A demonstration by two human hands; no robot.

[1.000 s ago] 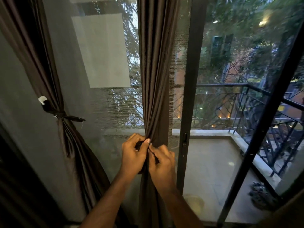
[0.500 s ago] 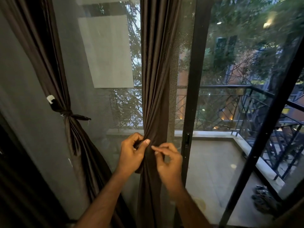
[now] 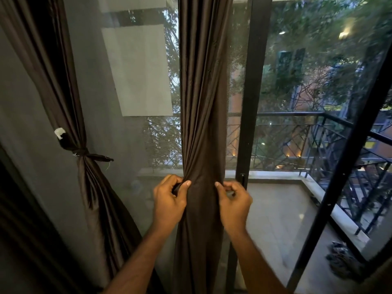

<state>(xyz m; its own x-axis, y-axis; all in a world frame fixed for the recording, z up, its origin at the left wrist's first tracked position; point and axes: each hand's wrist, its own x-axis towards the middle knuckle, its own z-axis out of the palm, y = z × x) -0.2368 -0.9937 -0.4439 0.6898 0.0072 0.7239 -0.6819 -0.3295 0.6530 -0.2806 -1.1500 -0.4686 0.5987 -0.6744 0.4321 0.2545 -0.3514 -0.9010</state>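
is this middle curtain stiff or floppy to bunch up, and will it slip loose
Probably floppy: the curtain folds into soft pleats where the left hand grips it. Likely slippery, given its sheen, so it would probably spread out unless tied like the side curtain.

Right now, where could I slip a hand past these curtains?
Widest bare gap: the screen between the tied curtain and the middle curtain. A narrow strip runs between it and the door frame. Crowded around the left hand and right hand at its gather.
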